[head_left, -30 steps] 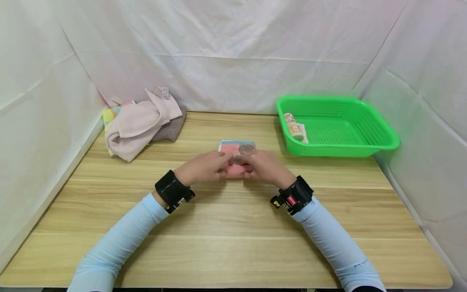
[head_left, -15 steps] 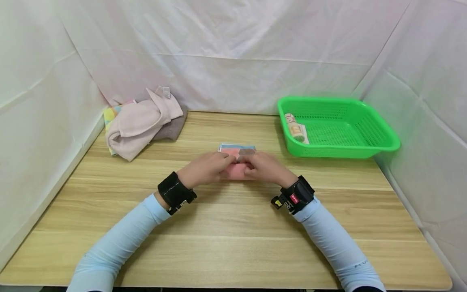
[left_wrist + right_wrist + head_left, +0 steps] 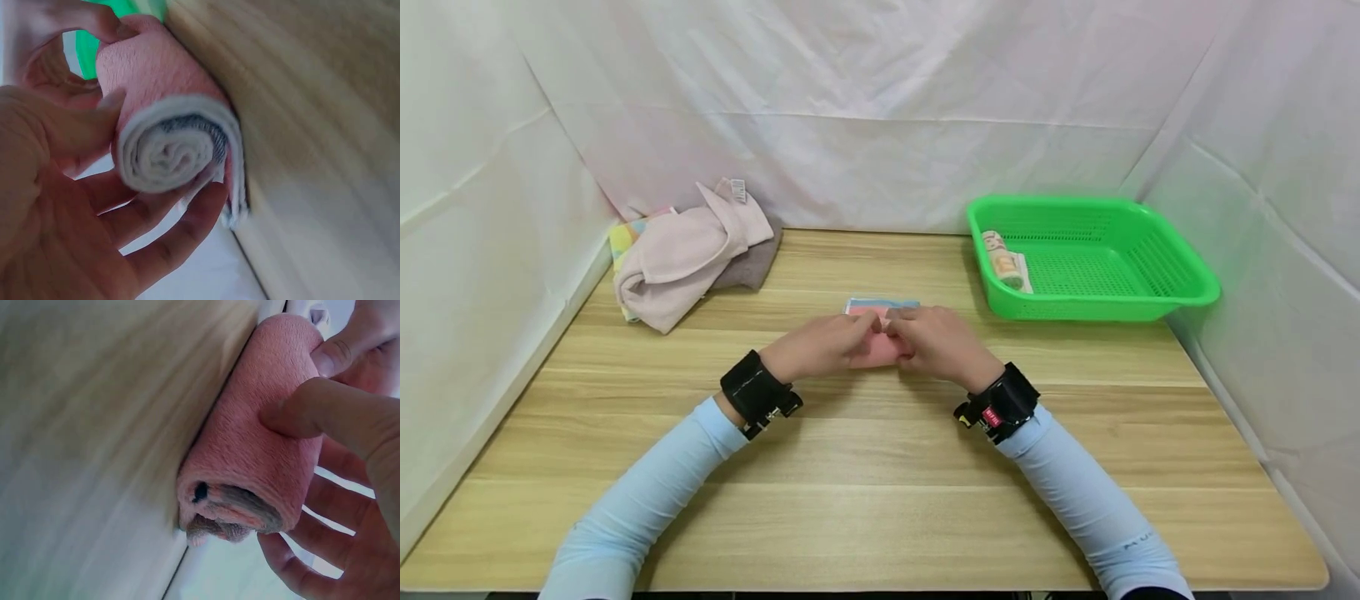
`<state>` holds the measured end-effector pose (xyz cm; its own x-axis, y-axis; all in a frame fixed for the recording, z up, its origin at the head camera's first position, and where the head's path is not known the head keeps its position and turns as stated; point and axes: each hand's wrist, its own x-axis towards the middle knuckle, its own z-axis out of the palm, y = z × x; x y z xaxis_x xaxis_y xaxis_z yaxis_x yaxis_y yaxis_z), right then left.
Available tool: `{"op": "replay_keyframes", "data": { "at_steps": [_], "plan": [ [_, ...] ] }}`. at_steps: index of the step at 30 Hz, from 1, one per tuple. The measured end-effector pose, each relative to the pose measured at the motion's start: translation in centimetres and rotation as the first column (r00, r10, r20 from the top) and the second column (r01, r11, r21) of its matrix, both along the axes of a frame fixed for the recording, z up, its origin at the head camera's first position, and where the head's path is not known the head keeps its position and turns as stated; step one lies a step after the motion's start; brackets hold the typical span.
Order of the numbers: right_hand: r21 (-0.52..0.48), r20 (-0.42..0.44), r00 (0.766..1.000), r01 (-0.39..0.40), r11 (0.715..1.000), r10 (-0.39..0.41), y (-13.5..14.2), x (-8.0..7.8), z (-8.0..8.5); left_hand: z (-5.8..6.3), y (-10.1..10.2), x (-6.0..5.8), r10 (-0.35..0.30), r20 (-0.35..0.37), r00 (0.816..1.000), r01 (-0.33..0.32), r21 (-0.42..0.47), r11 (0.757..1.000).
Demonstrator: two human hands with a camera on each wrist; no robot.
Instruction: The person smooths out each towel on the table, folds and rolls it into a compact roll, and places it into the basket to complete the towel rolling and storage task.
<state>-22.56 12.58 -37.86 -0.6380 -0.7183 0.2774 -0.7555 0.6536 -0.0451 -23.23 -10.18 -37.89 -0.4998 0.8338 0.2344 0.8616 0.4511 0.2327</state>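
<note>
A pink towel (image 3: 874, 354), mostly rolled up, lies on the table between my hands. Its flat end with a blue edge sticks out on the far side in the head view. My left hand (image 3: 827, 343) grips one end of the roll, thumb on top and fingers curled along the far side; the left wrist view shows the white spiral of the towel (image 3: 165, 156) there. My right hand (image 3: 942, 343) holds the other end, its thumb pressing the pink pile of the towel (image 3: 250, 431) and its fingers behind the roll.
A green plastic basket (image 3: 1101, 308) stands at the back right, holding a rolled patterned cloth (image 3: 1002, 260) at its left side. Crumpled towels (image 3: 688, 246), pale pink, grey and multicoloured, lie at the back left. White curtains (image 3: 880, 167) enclose the wooden table (image 3: 880, 500).
The roll has taken in more of the towel: the grey patch on its flat part is now covered, and less of the far end shows. Both hands stay on the towel.
</note>
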Motion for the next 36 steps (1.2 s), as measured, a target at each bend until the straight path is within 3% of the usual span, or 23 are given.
{"op": "replay_keyframes", "data": {
  "at_steps": [3,7,12,15,19,25,27,29,36],
  "plan": [
    [-0.013,0.032,0.999,0.006,1.0,-0.006,-0.02,-0.25,-0.26,0.41,0.03,0.15,0.023,-0.028,0.999,-0.023,0.001,1.0],
    [-0.026,0.131,0.99,0.049,0.998,-0.046,0.12,-0.43,-0.44,0.79,0.31,0.49,0.074,-0.096,0.993,-0.081,-0.064,0.995],
    [-0.047,0.242,0.966,0.102,0.994,-0.087,0.31,-0.42,-0.41,0.58,0.68,0.54,0.051,-0.164,0.985,-0.068,-0.1,0.993],
    [-0.062,0.213,0.974,0.098,0.993,-0.083,0.37,-0.41,-0.3,0.35,0.7,0.35,0.037,-0.199,0.979,-0.054,-0.082,0.995],
    [-0.061,0.1,0.994,0.059,0.996,-0.053,0.33,-0.23,0.05,0.19,0.49,0.11,0.044,-0.202,0.978,-0.065,-0.099,0.993],
    [0.007,0.001,1.0,0.015,1.0,-0.015,-0.05,0.25,0.44,0.3,0.37,0.08,0.092,-0.058,0.994,-0.099,-0.148,0.984],
    [0.001,0.014,1.0,0.01,1.0,-0.01,-0.11,0.27,0.43,0.34,0.36,0.1,0.108,-0.02,0.994,-0.11,-0.151,0.982],
    [-0.009,0.041,0.999,0.008,1.0,-0.007,-0.03,0.13,0.32,0.31,0.33,0.09,0.114,-0.028,0.993,-0.117,-0.145,0.982],
    [-0.059,0.204,0.979,0.037,0.998,-0.024,0.48,-0.44,0.3,0.28,0.47,0.24,0.064,-0.148,0.987,-0.077,-0.081,0.994]
  ]
}}
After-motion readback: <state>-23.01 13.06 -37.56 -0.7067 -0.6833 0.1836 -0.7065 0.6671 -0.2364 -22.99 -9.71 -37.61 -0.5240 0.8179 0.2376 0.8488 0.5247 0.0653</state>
